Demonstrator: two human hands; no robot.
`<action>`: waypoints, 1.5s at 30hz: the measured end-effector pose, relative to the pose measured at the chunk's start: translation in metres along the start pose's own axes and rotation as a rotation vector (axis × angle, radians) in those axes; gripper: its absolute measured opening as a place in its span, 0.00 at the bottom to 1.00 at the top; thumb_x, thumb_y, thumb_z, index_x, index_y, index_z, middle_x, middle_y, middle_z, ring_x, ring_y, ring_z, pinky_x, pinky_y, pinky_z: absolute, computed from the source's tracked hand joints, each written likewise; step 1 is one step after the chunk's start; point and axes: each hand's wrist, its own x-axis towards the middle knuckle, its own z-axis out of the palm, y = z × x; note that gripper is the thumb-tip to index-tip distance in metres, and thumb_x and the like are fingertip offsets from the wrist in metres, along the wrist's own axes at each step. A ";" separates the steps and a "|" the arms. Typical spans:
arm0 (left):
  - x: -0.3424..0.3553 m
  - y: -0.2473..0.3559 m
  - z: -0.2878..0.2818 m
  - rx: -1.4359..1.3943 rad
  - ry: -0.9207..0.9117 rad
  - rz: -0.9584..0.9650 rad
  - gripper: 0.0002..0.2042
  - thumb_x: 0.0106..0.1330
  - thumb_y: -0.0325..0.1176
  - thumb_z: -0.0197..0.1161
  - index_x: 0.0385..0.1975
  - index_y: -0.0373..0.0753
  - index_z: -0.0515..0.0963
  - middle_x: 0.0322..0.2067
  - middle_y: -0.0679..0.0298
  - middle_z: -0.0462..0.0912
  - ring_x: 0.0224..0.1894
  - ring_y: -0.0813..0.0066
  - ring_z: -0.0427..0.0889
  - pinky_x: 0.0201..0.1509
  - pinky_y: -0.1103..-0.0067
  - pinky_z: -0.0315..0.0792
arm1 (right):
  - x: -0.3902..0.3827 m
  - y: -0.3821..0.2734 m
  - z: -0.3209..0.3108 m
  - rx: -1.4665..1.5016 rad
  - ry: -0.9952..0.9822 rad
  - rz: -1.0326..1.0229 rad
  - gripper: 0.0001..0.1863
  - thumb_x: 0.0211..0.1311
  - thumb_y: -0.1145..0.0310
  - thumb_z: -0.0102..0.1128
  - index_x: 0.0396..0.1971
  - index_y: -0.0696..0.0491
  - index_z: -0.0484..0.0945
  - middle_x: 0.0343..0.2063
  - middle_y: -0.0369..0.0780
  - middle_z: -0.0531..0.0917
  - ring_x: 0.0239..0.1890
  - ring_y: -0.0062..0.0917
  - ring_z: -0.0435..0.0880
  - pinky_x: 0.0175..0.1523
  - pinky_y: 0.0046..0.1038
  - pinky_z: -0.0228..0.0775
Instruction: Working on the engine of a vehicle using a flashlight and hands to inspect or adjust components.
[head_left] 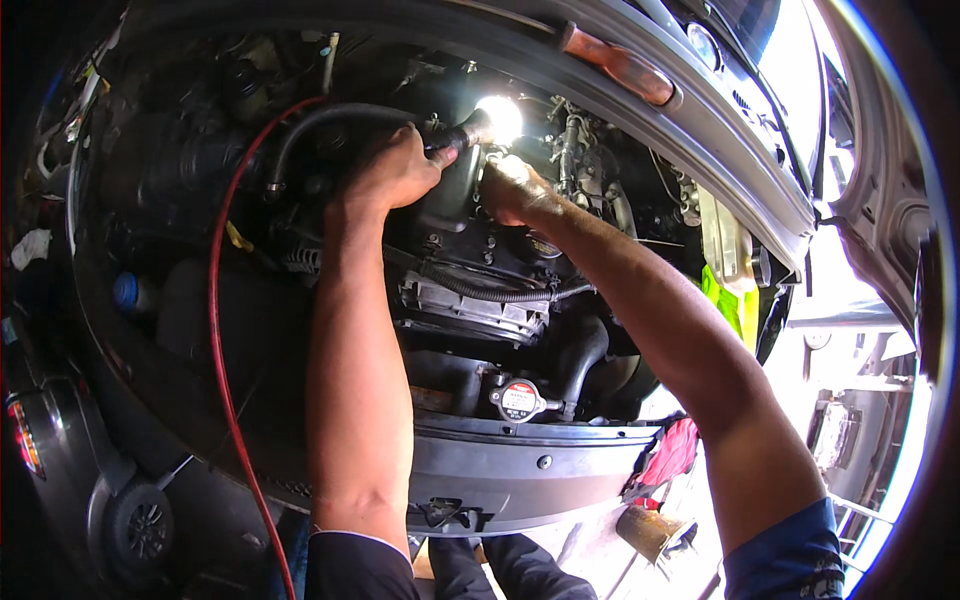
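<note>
I lean over an open engine bay with both arms stretched to its far side. My left hand is closed around a dark flashlight, whose lit end glares white toward the back of the engine. Just right of it, my right hand reaches down beside the black engine cover, fingers curled. Glare and the hand itself hide whatever its fingertips grip. A black hose curves away left of my left hand.
A red hose runs down the left side. Nearer me are a radiator cap and the front panel. A screwdriver with an orange handle lies along the far edge. At right hangs a yellow-green cloth.
</note>
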 end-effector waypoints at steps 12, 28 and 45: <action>0.010 -0.007 0.006 0.009 0.013 -0.002 0.46 0.68 0.62 0.60 0.71 0.26 0.56 0.66 0.42 0.70 0.40 0.60 0.87 0.50 0.65 0.80 | 0.012 0.005 0.009 -1.010 -0.148 -0.434 0.07 0.61 0.60 0.64 0.32 0.42 0.89 0.35 0.30 0.88 0.40 0.26 0.87 0.43 0.31 0.80; 0.010 -0.007 0.007 0.037 0.035 0.005 0.47 0.68 0.61 0.60 0.72 0.26 0.55 0.66 0.43 0.70 0.35 0.63 0.86 0.47 0.67 0.80 | 0.026 0.015 0.028 -0.779 -0.099 -0.332 0.08 0.63 0.67 0.60 0.38 0.46 0.87 0.37 0.36 0.87 0.42 0.28 0.86 0.46 0.32 0.78; 0.010 -0.008 0.009 0.033 0.054 0.015 0.47 0.68 0.62 0.60 0.72 0.26 0.55 0.66 0.43 0.70 0.36 0.62 0.87 0.45 0.68 0.81 | 0.000 0.000 0.002 -0.223 -0.056 -0.100 0.09 0.65 0.71 0.56 0.35 0.59 0.84 0.37 0.48 0.87 0.38 0.40 0.88 0.41 0.39 0.80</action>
